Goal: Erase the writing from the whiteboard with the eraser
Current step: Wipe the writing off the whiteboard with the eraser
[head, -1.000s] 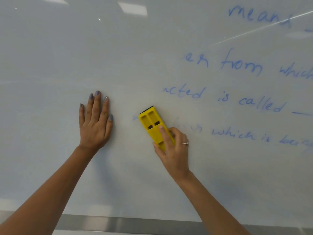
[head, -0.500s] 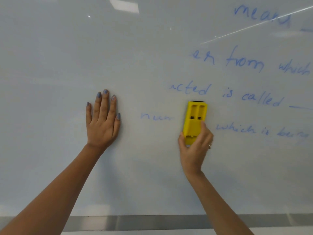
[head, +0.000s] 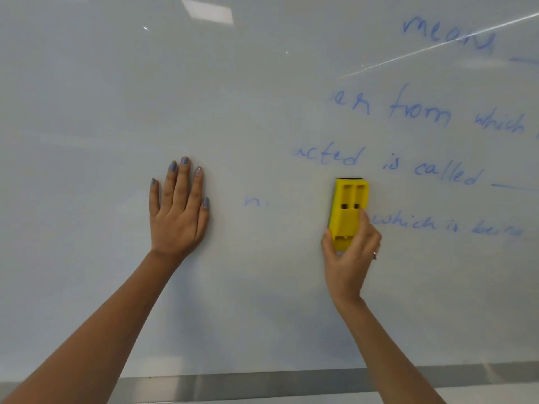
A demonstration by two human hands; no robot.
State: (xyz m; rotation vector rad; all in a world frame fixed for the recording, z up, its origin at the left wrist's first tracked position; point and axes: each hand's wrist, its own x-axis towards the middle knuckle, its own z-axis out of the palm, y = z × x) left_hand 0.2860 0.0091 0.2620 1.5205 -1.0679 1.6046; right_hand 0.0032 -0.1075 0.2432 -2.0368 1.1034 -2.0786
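One yellow eraser (head: 349, 212) upright on whiteboard (head: 233, 97), long axis vertical.

Left hand (head: 178, 217) flat on whiteboard (head: 87, 112), left of eraser (head: 348, 212). Right hand (head: 350, 258) holds eraser's lower end against board. Writing (head: 420, 170) lies above and right.

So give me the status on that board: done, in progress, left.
Done: the left side of the glossy whiteboard is clean, bar a faint blue "n". In hand: the right hand holds the yellow plastic eraser against the lowest line; the left hand lies flat. Left: four lines of blue writing on the right.
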